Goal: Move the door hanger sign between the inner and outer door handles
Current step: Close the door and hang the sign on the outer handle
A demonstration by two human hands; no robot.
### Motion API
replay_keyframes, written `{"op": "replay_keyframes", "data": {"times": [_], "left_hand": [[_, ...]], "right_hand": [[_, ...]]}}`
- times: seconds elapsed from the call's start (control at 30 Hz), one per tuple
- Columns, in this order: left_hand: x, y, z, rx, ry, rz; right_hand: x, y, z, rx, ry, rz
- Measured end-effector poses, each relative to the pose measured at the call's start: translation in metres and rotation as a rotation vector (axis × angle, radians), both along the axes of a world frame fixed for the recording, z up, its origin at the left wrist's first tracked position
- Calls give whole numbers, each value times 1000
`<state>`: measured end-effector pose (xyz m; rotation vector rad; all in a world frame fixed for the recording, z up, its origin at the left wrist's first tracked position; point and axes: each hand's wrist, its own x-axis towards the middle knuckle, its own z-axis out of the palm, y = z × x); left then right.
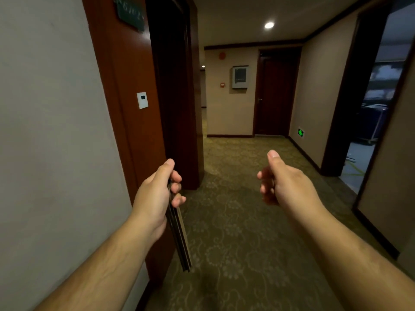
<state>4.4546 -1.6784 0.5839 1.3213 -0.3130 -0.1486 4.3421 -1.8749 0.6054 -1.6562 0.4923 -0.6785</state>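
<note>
My left hand (pixel 157 194) grips the door hanger sign (pixel 179 239), a thin dark card seen edge-on that hangs down from my fingers. It is held beside the dark wooden door frame (pixel 125 90) on the left. The doorway (pixel 173 90) past the frame is dark, and no door handle shows in it. My right hand (pixel 280 180) floats over the carpet with its thumb up and fingers loosely curled, holding nothing.
A white wall switch panel (pixel 142 100) sits on the frame, a room number plate (pixel 130 12) above it. The patterned carpet (pixel 242 221) runs down the corridor to a closed door (pixel 276 95). An open doorway (pixel 370 108) lies on the right.
</note>
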Motion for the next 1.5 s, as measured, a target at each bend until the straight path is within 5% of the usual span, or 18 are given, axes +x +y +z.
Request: {"op": "replay_keyframes", "data": {"times": [0.27,1.07,1.5], "left_hand": [[144,-71,-1,-54,5,-10],[520,-208,-8,74,6,230],[678,-338,1,75,61,287]], "right_hand": [[152,-67,16,-107,-4,2],[591,-231,-2,68,-38,222],[737,-357,-9,59,-38,267]]}}
